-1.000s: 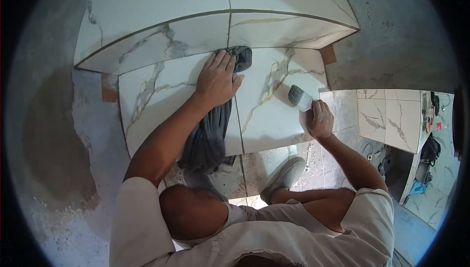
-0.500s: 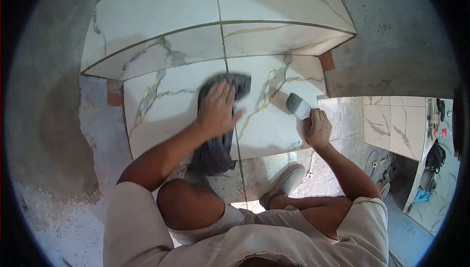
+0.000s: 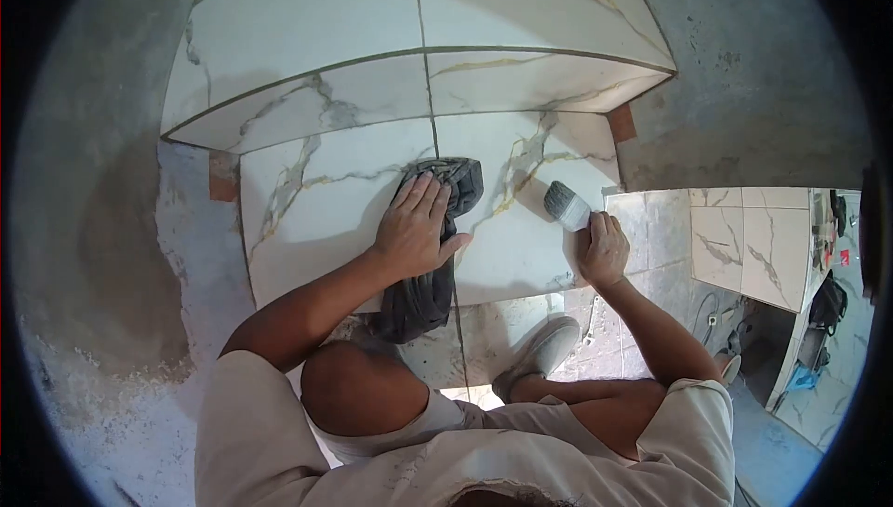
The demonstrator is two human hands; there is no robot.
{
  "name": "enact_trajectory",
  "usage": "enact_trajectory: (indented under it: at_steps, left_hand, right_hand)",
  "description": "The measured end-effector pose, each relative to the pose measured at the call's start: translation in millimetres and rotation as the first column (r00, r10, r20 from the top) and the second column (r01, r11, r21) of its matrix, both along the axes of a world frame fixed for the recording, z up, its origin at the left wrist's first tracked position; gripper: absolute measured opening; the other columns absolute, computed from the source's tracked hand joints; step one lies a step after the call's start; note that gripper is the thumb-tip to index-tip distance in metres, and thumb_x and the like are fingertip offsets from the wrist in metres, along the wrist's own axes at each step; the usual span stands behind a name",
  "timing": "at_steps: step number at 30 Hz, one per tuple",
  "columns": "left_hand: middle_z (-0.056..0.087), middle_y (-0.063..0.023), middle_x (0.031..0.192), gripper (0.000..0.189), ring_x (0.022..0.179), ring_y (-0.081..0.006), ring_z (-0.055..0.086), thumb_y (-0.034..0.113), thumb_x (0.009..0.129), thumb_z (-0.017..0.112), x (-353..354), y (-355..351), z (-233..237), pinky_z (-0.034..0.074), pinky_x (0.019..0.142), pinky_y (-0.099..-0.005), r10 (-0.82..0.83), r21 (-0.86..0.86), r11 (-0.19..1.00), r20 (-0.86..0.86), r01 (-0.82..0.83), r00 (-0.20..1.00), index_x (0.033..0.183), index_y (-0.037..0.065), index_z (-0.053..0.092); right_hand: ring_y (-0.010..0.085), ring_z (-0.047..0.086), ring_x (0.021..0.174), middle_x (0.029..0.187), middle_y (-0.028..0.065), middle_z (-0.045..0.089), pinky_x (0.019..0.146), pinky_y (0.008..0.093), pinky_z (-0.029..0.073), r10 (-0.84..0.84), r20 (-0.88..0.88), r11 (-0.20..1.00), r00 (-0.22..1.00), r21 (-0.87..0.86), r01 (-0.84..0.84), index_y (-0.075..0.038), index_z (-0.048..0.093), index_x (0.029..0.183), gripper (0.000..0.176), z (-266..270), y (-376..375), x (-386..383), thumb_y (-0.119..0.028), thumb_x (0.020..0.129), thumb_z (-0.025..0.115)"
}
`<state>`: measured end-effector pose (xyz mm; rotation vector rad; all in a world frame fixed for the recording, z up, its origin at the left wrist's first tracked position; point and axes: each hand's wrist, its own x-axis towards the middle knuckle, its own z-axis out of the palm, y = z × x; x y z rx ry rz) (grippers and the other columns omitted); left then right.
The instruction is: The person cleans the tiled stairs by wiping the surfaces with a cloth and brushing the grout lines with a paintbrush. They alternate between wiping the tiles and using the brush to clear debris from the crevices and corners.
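Note:
A bunched dark grey cloth (image 3: 420,302) lies across the white marble-patterned tile step (image 3: 326,228), over the joint, and droops past its front edge. My left hand (image 3: 416,228) rests palm down on the cloth, its fingers extended and slightly apart, with the thumb spread to the right. In my right hand (image 3: 605,248) is a paintbrush (image 3: 567,206), gripped near the base of its pale ferrule. The brush's grey bristles point up and left, over the tile's right part; most of the handle is hidden by my fingers.
A tiled riser (image 3: 372,102) and a higher tiled step (image 3: 307,28) rise ahead. Rough cement walls (image 3: 112,228) flank the stairs. My shoe (image 3: 539,358) stands below the step. At right are a tiled counter (image 3: 749,237), a cable (image 3: 709,307) and a black bag (image 3: 828,302).
My left hand and the cloth have shifted slightly toward me, and the cloth, blurred before, is now sharp. My right hand and the paintbrush have hardly moved.

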<state>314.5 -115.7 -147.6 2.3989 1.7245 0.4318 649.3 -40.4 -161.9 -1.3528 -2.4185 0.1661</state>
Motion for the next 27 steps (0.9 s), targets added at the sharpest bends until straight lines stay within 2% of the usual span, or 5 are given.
enact_trajectory:
  at_steps: [11, 16, 18, 23, 27]
  left_hand:
    - [0.044, -0.0294, 0.139, 0.063, 0.137, -0.0408, 0.034, 0.039, 0.094, 0.051, -8.1, 54.5, -28.4, 0.023, 0.116, -0.0475, 0.121, 0.048, 0.991, 0.058, -0.124, 0.991, 0.135, -0.009, 0.044]
    - [0.046, -0.0222, 0.141, 0.071, 0.138, -0.0346, 0.037, 0.035, 0.08, 0.07, 47.1, -48.5, -10.8, 0.024, 0.117, -0.0474, -0.47, -0.108, 0.849, 0.294, 0.518, 0.832, 0.137, 0.0, 0.047]
    - [0.046, -0.0216, 0.141, 0.068, 0.138, -0.0331, 0.037, 0.036, 0.081, 0.069, 45.5, -46.6, -11.4, 0.024, 0.117, -0.0462, -0.482, -0.059, 0.851, 0.306, 0.522, 0.821, 0.135, 0.0, 0.05]
    - [0.041, -0.0274, 0.143, 0.064, 0.139, -0.0371, 0.033, 0.038, 0.092, 0.054, -3.9, 13.6, -22.2, 0.021, 0.117, -0.0468, 0.025, 0.048, 0.998, 0.058, -0.028, 0.998, 0.139, -0.005, 0.042]
    - [0.041, -0.0286, 0.142, 0.063, 0.139, -0.0388, 0.032, 0.036, 0.094, 0.051, -78.3, 10.4, -28.1, 0.02, 0.116, -0.0487, 0.381, 0.09, 0.918, 0.061, -0.386, 0.922, 0.138, -0.009, 0.041]
  right_hand:
    - [0.0384, 0.057, 0.077, 0.084, 0.0182, 0.057, 0.066, 0.0472, 0.048, 0.022, -0.016, 1.0, 1.0, -0.002, -0.022, -0.001, 0.055, 0.092, 0.014, -4.5, -0.8, 1.6, -0.008, 0.079, 0.056]
    - [0.0388, 0.056, 0.075, 0.08, 0.0176, 0.055, 0.065, 0.0481, 0.046, 0.041, 0.027, 0.999, 0.999, -0.005, -0.041, 0.001, 0.054, 0.093, 0.015, -0.1, 2.3, -0.4, -0.008, 0.08, 0.054]
    - [0.039, 0.056, 0.075, 0.08, 0.0177, 0.055, 0.065, 0.0481, 0.046, 0.031, 0.028, 0.999, 0.999, 0.016, -0.031, 0.001, 0.053, 0.092, 0.014, 1.9, 4.0, -3.8, -0.007, 0.08, 0.054]
    - [0.0395, 0.055, 0.075, 0.077, 0.018, 0.055, 0.064, 0.05, 0.045, -0.004, 0.07, 1.0, 0.998, 0.014, 0.003, -0.003, 0.051, 0.086, 0.007, 0.8, 0.5, -6.1, -0.006, 0.079, 0.052]
    - [0.0396, 0.057, 0.083, 0.082, 0.0172, 0.057, 0.069, 0.05, 0.048, -0.076, 0.208, 0.997, 0.975, 0.021, 0.073, -0.004, 0.052, 0.09, 0.011, -17.1, 0.4, 0.2, -0.007, 0.08, 0.055]
